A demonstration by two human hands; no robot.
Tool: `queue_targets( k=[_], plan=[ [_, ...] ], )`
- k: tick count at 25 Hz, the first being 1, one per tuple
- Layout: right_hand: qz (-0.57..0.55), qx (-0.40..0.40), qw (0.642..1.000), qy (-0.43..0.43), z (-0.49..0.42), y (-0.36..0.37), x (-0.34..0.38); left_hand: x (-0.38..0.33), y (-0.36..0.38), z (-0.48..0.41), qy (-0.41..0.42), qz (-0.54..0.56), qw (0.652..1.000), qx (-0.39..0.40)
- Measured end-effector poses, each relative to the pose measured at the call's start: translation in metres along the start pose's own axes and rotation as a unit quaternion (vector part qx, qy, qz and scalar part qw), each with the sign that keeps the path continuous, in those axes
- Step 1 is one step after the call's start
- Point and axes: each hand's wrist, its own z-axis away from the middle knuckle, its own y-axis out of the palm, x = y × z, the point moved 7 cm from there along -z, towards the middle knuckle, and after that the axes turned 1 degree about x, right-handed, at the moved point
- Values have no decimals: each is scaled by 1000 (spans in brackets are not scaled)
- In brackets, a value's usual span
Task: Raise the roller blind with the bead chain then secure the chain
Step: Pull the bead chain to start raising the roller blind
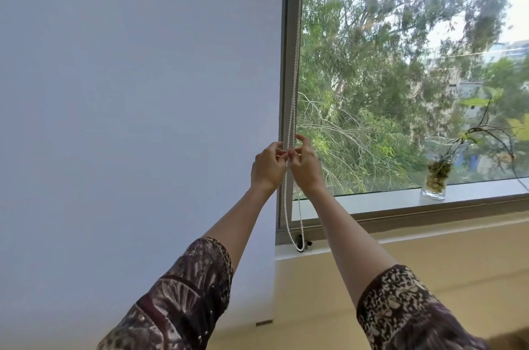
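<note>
The white bead chain (292, 97) hangs nearly upright along the grey window frame (287, 63), its top cut off, its loop low at the sill. The left hand (267, 167) and right hand (306, 166) each pinch a strand, fingertips hidden. The pale roller blind (137, 92) spreads left.

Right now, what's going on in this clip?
A person has both hands up at the bead chain beside the window frame: the left hand and right hand each pinch a strand. The blind is down, its bottom edge low near the floor. The chain's loop hangs to a holder on the sill.
</note>
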Motion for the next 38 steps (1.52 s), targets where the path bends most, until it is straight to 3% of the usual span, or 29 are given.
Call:
queue_targets(
  k=[8,15,18,22,26,30,34,38],
  plan=[
    [-40,-16,999,-4,-1,1,6,1,-9,-4,10,-7,1000,9],
    [22,-89,995,-28,0,-2,21,12,-31,8,8,-42,999,-34],
    [-11,-133,990,-44,-2,-1,36,10,-37,17,25,-48,997,-59],
    [-121,-93,988,-17,-8,21,50,18,-35,34,37,-64,995,-71],
    [-149,-121,981,-8,-8,26,55,32,-49,38,31,-65,992,-100],
    [-103,-130,985,-45,-9,27,67,39,-64,36,35,-69,990,-115],
    [17,-150,982,-112,4,27,75,48,-76,29,21,-59,990,-126],
    [24,-179,979,-93,13,23,60,47,-82,20,19,-5,994,-112]
  ],
)
